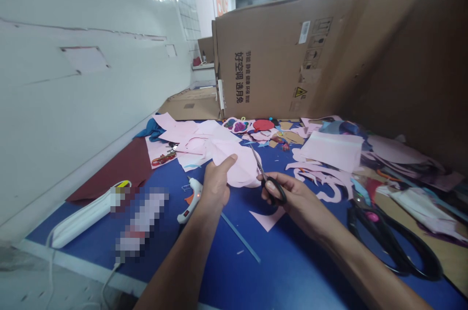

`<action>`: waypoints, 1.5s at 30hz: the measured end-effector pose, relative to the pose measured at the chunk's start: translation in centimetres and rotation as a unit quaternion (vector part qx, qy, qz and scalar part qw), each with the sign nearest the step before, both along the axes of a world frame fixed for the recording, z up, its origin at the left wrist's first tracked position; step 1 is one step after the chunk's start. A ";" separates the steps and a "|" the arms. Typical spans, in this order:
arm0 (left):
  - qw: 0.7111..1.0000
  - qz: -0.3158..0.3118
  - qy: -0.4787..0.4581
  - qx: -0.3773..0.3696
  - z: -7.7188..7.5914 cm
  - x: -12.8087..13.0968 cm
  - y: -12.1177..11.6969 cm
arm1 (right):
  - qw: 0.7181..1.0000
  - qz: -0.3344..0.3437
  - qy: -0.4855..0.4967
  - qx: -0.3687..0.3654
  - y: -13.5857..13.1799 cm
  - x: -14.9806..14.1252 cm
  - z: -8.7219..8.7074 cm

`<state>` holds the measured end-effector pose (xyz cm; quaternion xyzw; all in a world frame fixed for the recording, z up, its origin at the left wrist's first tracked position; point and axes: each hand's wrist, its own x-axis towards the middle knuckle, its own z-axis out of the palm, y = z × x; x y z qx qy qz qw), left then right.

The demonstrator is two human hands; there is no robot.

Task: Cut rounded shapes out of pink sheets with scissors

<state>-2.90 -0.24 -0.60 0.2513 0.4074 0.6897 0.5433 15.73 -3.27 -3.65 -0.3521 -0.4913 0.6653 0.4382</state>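
Observation:
My left hand [218,179] pinches a sheet of pale pink paper [241,167], thumb on top, and holds it above the blue table. Black-handled scissors [273,190] sit in my right hand [287,190], fingers through the loops. Their blades point up and away, at the right edge of the pink paper. Whether the blades are parted is hard to make out. Below the scissors a pink paper offcut [268,218] lies on the table. A white glue gun [190,199] with an orange trigger lies just left of my left wrist.
Large black-handled shears [393,242] lie at right, near pink paper scraps [323,181]. A tall cardboard box [270,66] stands behind the table. At left are a white power strip [86,217] and dark red sheet [113,173]. A thin blue strip [241,239] lies in front.

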 end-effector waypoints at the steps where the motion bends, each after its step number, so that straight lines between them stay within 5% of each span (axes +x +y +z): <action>1: 1.000 0.002 -0.003 0.000 0.0 0.0 0.0 | 1.000 0.001 -0.001 0.000 0.0 0.0 0.0; 45: 1.000 -0.004 0.016 -0.027 0.5 -0.6 0.0 | 0.999 0.050 -0.016 0.009 0.2 0.7 -0.4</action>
